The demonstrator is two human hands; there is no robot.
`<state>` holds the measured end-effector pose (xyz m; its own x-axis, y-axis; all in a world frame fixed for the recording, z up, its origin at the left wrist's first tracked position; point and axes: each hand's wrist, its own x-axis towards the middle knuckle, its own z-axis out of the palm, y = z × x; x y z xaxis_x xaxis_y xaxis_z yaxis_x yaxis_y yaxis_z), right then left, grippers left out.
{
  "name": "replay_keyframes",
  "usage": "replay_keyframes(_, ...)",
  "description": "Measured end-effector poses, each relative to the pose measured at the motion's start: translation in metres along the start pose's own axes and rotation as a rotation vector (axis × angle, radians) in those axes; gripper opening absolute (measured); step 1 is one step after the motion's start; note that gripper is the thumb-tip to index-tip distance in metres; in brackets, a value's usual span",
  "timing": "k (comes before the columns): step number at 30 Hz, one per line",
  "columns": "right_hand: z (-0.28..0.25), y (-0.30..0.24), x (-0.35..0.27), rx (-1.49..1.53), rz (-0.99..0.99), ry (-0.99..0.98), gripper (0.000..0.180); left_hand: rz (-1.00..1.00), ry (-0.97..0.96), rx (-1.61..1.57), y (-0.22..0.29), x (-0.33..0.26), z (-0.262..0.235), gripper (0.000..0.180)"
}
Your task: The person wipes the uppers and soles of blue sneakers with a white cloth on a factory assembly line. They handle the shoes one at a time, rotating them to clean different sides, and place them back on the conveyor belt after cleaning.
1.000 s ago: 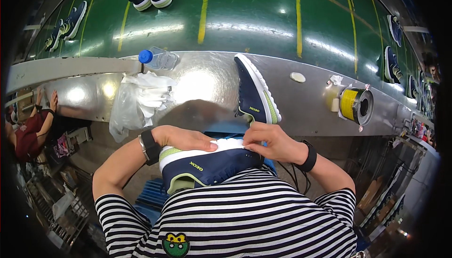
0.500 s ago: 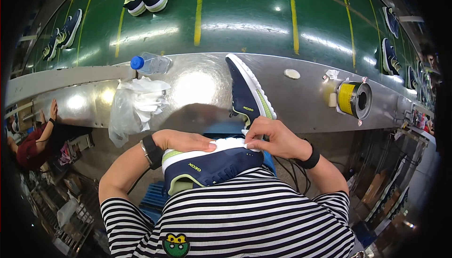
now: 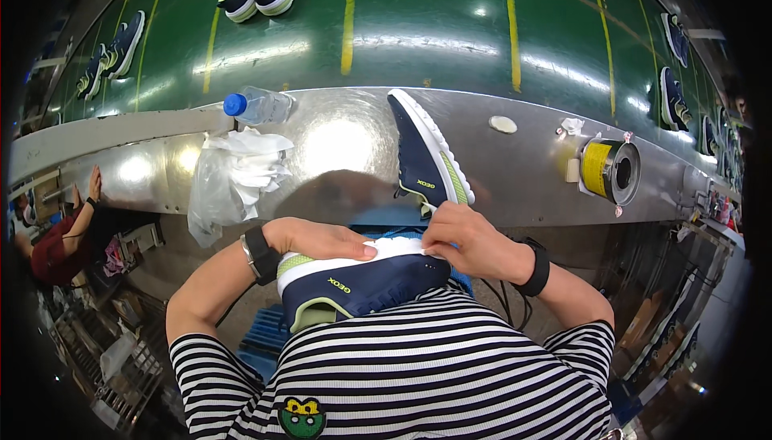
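Observation:
A navy sneaker (image 3: 378, 281) with a white sole and lime trim lies on its side against my striped shirt, sole edge facing away from me. My left hand (image 3: 322, 239) grips it around the sole, thumb along the white edge. Near the toe, my right hand (image 3: 478, 241) pinches a small white scrap, cloth or paper, against the sole edge. Most of that scrap is hidden by the fingers. Just beyond my hands, a second navy sneaker (image 3: 420, 147) rests on its side on the metal bench (image 3: 338, 106), toe pointing away.
Left on the bench are a blue-capped bottle (image 3: 261, 106) and a plastic bag with white tissues (image 3: 241, 175). To the right lie a white oval piece (image 3: 503, 124) and a yellow-labelled tin (image 3: 611, 171). Beyond runs a green belt (image 3: 434, 14) carrying sneakers. Another person's arm (image 3: 80, 219) shows at far left.
My right hand has slid slightly right along the sole edge toward the toe. The left hand keeps its hold. The belt and its sneakers have shifted a little to the right.

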<state>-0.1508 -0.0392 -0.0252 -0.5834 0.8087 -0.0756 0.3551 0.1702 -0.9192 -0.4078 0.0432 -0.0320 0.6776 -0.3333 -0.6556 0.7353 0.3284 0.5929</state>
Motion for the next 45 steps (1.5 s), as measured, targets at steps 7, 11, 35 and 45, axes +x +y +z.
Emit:
replay_keyframes(7, 0.002, -0.004, 0.009, -0.057, -0.049, -0.018, 0.009, -0.012, 0.007, 0.013, 0.0, 0.004, -0.001, 0.06)
replay_keyframes(11, -0.001, 0.0, 0.0, -0.048, -0.028, -0.011, 0.009, -0.011, 0.018, 0.022, 0.001, 0.001, 0.001, 0.064)
replay_keyframes(35, 0.0, -0.002, 0.015, -0.153, -0.346, -0.136, 0.008, -0.025, -0.034, 0.109, 0.007, 0.004, -0.001, 0.061)
replay_keyframes(45, -0.005, -0.004, 0.011, -0.186, -0.335, -0.188, 0.011, -0.046, -0.029, 0.114, 0.011, 0.003, 0.0, 0.061)
